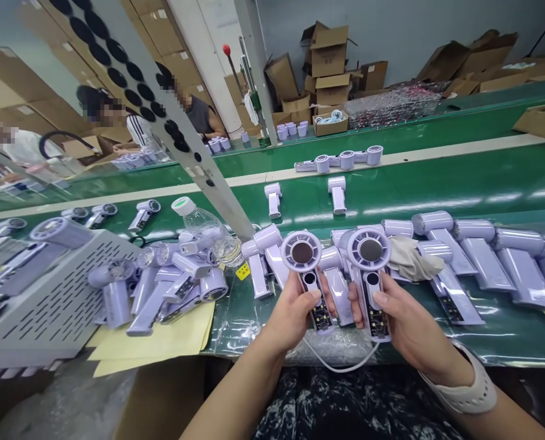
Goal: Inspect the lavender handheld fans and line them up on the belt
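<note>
My left hand (288,315) is closed around the handle of a lavender handheld fan (301,252), its thumb on the front of the handle. A second handheld fan (370,249) stands upright in my right hand (412,324), with that thumb also pressed on the handle front. Both round heads face me, and circuit boards show in the open lower handles. A thin white cable (346,370) loops beneath the two fans. Just behind them lie more lavender fans (339,293), partly hidden by my hands. A crumpled grey cloth (412,258) rests right of the right-hand fan.
Fans are heaped at left (162,281) on yellow paper (162,342), beside a perforated grey box (71,299). A clear bottle (208,229) leans near a slanted metal post (199,159). More fans (483,250) line the right. A green conveyor (437,177) runs behind; people sit beyond.
</note>
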`<state>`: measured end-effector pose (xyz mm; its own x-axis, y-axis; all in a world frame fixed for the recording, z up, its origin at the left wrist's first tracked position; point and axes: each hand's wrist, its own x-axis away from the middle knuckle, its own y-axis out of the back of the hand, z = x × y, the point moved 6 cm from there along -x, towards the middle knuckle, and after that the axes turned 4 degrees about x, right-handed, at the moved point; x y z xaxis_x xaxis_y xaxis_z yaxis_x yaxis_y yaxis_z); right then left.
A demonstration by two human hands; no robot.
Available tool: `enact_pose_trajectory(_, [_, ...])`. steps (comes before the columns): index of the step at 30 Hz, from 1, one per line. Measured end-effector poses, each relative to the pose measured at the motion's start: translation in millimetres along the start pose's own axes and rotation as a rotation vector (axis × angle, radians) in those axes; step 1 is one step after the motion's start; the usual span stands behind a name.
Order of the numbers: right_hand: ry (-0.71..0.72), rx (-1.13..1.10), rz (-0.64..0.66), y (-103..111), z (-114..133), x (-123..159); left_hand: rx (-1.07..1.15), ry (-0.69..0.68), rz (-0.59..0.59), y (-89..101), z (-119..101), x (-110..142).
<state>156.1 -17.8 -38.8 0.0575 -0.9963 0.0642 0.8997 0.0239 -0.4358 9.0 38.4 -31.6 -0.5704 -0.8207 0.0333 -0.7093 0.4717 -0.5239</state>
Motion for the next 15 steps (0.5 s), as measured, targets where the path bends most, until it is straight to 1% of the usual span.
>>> enact_pose_trajectory(5, [0.015,-0.006,0.003,-2.1,8.2,1.8,0.037,0.033,-0.003,-1.9,3.2,-2.6])
enact_pose_trajectory(10, [0.011,0.025,0.003,4.3,3.5,7.0,0.049,0.033,-0.015,-2.9,3.1,-3.2])
enact_pose_trajectory(15, [-0.016,0.06,0.028,7.4,0.1,10.7,0.042,0.03,0.059,-7.2,1.9,-0.9])
